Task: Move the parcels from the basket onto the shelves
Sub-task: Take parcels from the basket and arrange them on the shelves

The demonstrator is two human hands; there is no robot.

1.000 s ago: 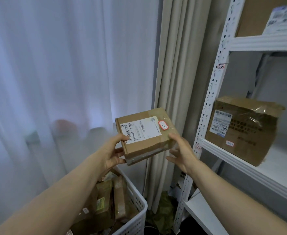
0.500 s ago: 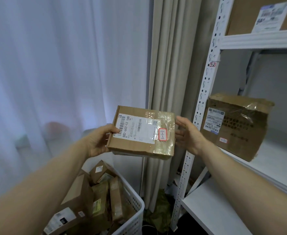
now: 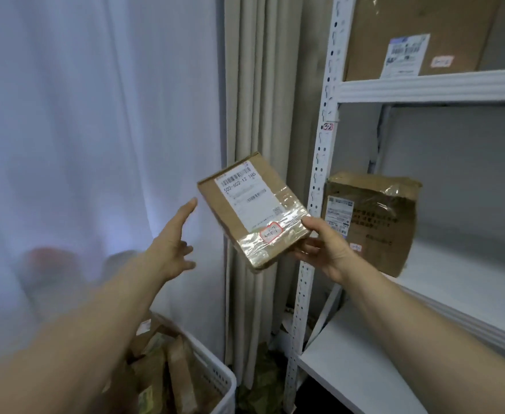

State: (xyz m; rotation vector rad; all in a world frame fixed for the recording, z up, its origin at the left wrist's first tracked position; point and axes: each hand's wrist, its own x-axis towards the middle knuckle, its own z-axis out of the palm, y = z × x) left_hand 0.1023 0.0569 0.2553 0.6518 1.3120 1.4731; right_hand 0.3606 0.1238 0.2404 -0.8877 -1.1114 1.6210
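A flat brown cardboard parcel [image 3: 252, 209] with a white label and a red-edged sticker is held tilted in the air, in front of the shelf's upright post. My right hand [image 3: 323, 248] grips its lower right corner, thumb on top and fingers underneath. My left hand [image 3: 173, 245] hovers to the parcel's left, apart from it, fingers spread and holding nothing. The white basket [image 3: 218, 383] with several brown parcels [image 3: 173, 375] stands at the bottom left. The white metal shelves [image 3: 442, 282] stand on the right.
A crumpled brown box [image 3: 373, 219] sits at the left end of the middle shelf. A large box [image 3: 418, 37] fills the shelf above. The lowest board [image 3: 350, 372] is bare. Beige curtain [image 3: 260, 115] and sheer white curtain [image 3: 96, 130] hang behind.
My left hand has let go of the parcel and drawn away to the left. My right hand has taken hold of it and turned it so the label runs up and down.
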